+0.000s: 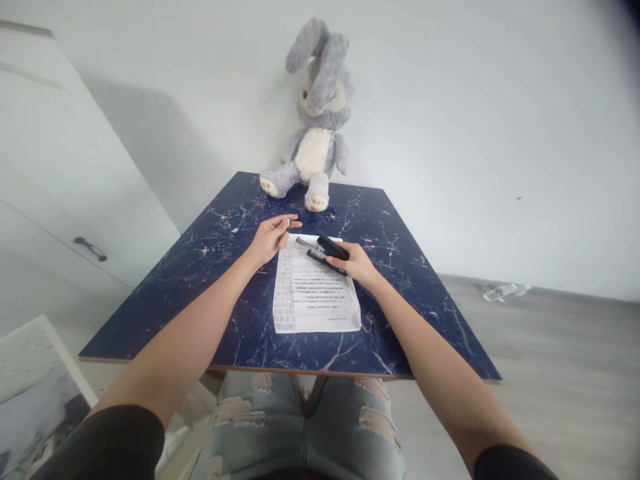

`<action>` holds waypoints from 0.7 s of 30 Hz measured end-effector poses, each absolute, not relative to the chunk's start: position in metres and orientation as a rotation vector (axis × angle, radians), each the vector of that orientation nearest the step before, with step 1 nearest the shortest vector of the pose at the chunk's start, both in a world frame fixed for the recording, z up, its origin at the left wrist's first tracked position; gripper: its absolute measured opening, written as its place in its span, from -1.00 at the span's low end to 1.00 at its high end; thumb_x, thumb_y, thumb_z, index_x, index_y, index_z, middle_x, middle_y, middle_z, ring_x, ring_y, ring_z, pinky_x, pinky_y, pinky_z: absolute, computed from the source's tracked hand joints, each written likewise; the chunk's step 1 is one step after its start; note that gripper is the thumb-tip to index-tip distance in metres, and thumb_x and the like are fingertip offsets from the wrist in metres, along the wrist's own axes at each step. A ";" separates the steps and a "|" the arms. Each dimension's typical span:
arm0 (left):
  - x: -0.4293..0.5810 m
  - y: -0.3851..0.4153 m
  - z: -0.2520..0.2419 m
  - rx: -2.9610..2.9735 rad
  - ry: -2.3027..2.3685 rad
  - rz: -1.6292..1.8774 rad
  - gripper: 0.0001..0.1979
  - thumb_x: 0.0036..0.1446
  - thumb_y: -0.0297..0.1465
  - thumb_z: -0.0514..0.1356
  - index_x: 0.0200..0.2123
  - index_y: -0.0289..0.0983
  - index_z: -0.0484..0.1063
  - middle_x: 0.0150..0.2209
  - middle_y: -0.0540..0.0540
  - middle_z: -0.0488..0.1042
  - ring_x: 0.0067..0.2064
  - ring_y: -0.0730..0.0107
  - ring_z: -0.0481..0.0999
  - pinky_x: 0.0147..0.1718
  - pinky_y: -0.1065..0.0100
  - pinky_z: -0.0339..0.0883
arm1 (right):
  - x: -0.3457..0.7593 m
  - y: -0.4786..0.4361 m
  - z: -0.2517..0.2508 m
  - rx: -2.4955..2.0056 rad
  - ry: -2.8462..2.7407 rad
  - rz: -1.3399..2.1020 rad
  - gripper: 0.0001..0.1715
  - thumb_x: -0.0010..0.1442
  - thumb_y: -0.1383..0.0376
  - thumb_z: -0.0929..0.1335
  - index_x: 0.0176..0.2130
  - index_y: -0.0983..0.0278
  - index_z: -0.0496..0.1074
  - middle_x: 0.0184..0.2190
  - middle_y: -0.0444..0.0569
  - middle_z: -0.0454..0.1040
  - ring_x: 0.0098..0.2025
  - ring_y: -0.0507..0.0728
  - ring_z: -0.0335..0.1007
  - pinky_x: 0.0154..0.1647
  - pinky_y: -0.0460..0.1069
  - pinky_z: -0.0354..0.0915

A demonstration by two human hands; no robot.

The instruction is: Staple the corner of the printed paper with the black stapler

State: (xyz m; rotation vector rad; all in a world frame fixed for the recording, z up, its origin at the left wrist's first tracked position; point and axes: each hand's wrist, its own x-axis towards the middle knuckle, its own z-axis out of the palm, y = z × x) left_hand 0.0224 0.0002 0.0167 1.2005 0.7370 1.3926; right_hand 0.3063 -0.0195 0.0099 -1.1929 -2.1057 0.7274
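Over the top edge of the papers, my right hand (356, 261) grips a black stapler (332, 248). Its top is swung up from the base, and a metal part juts out toward the left. Just left of it, my left hand (271, 237) pinches a small silvery strip of staples (289, 223) between its fingers. Beneath both hands lies a stack of printed papers (320, 303), with a column of layered sheet edges along its left side.
A grey plush rabbit (313, 150) sits at the table's back against the wall. The dark blue marbled table (210, 293) carries a small whitish bit (235, 231) on the left. A white cabinet (60, 173) stands at left; clear plastic (505, 291) lies on the floor at right.
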 end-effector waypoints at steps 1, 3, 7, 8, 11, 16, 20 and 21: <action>0.022 -0.003 0.019 1.223 0.693 1.406 -0.62 0.20 -0.15 0.42 -0.03 -0.26 0.63 -0.11 -0.20 0.69 -0.68 0.75 0.18 -0.71 0.53 0.07 | 0.305 -0.020 0.008 -1.152 -2.151 0.747 -0.61 0.23 0.05 0.46 -0.13 0.32 0.58 -0.32 -0.05 0.55 -0.30 0.18 0.43 -0.17 0.07 0.36; 0.022 -0.009 0.023 1.257 0.639 1.400 -0.57 0.15 -0.11 0.44 -0.02 -0.23 0.62 -0.17 -0.18 0.69 -0.70 0.79 0.06 -0.73 0.51 -0.07 | 0.301 -0.023 0.008 -1.063 -2.242 0.701 -0.61 0.22 0.06 0.48 -0.11 0.31 0.58 -0.26 -0.01 0.57 -0.24 0.21 0.45 -0.08 0.11 0.37; 0.030 -0.021 0.028 1.400 0.674 1.194 -0.54 0.12 -0.11 0.46 -0.03 -0.24 0.51 -0.23 -0.17 0.70 -0.72 0.77 0.04 -0.73 0.50 -0.14 | 0.294 -0.032 0.019 -0.853 -2.177 0.417 -0.32 0.23 -0.01 0.53 0.20 0.25 0.49 0.07 0.15 0.52 0.08 0.34 0.41 0.19 0.27 0.32; 0.034 -0.023 0.028 1.437 0.681 1.127 -0.54 0.12 -0.11 0.46 -0.06 -0.22 0.45 -0.23 -0.16 0.70 -0.73 0.76 0.05 -0.73 0.51 -0.13 | 0.292 -0.035 0.023 -0.807 -2.139 0.346 -0.27 0.25 -0.02 0.52 0.28 0.22 0.44 0.14 0.16 0.48 0.14 0.35 0.37 0.23 0.29 0.30; 0.045 -0.029 0.030 1.510 0.644 0.973 -0.47 0.08 -0.10 0.49 -0.15 -0.16 0.23 -0.30 -0.05 0.70 -0.75 0.70 0.15 -0.74 0.53 -0.02 | 0.290 -0.042 0.032 -0.654 -2.189 0.229 -0.44 0.41 0.04 0.43 0.31 0.11 0.45 0.17 0.10 0.46 0.13 0.30 0.39 0.23 0.27 0.31; 0.059 -0.036 0.032 1.570 0.566 0.829 -0.39 0.08 -0.07 0.48 -0.23 -0.13 0.07 -0.41 0.08 0.64 -0.77 0.58 0.29 -0.76 0.52 0.07 | 0.287 -0.048 0.032 -0.504 -2.217 0.193 -0.66 0.50 0.16 0.34 0.17 0.05 0.58 -0.04 0.02 0.59 -0.05 0.23 0.42 0.10 0.24 0.38; 0.060 -0.037 0.031 1.622 0.572 0.798 -0.45 0.11 -0.08 0.46 -0.21 -0.14 0.13 -0.53 0.13 0.55 -0.74 0.50 0.36 -0.72 0.50 0.13 | 0.284 -0.048 0.031 -0.570 -2.210 0.249 -0.69 0.49 0.14 0.32 0.05 0.10 0.64 -0.07 0.04 0.62 -0.05 0.25 0.46 0.11 0.28 0.38; 0.059 -0.036 0.030 1.637 0.594 0.801 -0.46 0.10 -0.07 0.46 -0.19 -0.14 0.16 -0.52 0.11 0.55 -0.74 0.49 0.37 -0.71 0.49 0.15 | 0.285 -0.046 0.031 -0.598 -2.182 0.271 -0.69 0.48 0.12 0.34 0.00 0.11 0.65 -0.09 0.04 0.63 -0.06 0.26 0.47 0.12 0.28 0.38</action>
